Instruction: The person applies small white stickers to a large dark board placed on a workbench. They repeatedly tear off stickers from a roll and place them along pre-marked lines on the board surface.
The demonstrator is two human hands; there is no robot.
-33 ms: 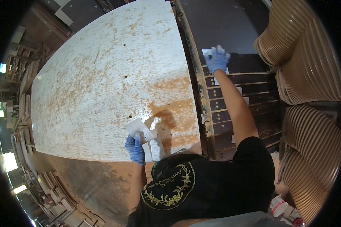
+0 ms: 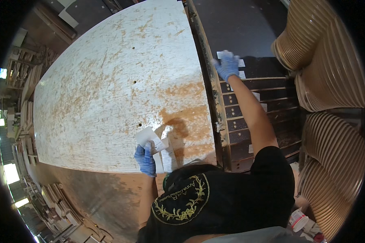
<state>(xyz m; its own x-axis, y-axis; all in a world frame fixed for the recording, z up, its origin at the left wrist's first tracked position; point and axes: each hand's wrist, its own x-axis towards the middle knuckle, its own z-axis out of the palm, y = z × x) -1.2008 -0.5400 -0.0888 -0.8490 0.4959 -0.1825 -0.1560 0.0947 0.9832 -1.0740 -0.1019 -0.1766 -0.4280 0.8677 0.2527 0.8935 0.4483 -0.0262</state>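
Observation:
In my gloved left hand, near the front edge of the worn white board, is a folded strip of white labels, pinched between thumb and fingers. A loose length of the strip hangs down beside the hand. My gloved right hand reaches far forward, its fingers spread flat over the dark panel. A white label shows at its fingertips, partly covered by the glove. To the right of that hand lie another label and one more near the wrist.
The scuffed white board fills the left and middle. Dark strips with light edges and holes lie on the right, some bearing labels. Large ribbed hoses stand at the far right. A white tub sits low right.
My right hand has shifted slightly left, uncovering labels on its right side. The left hand keeps its place with the label strip.

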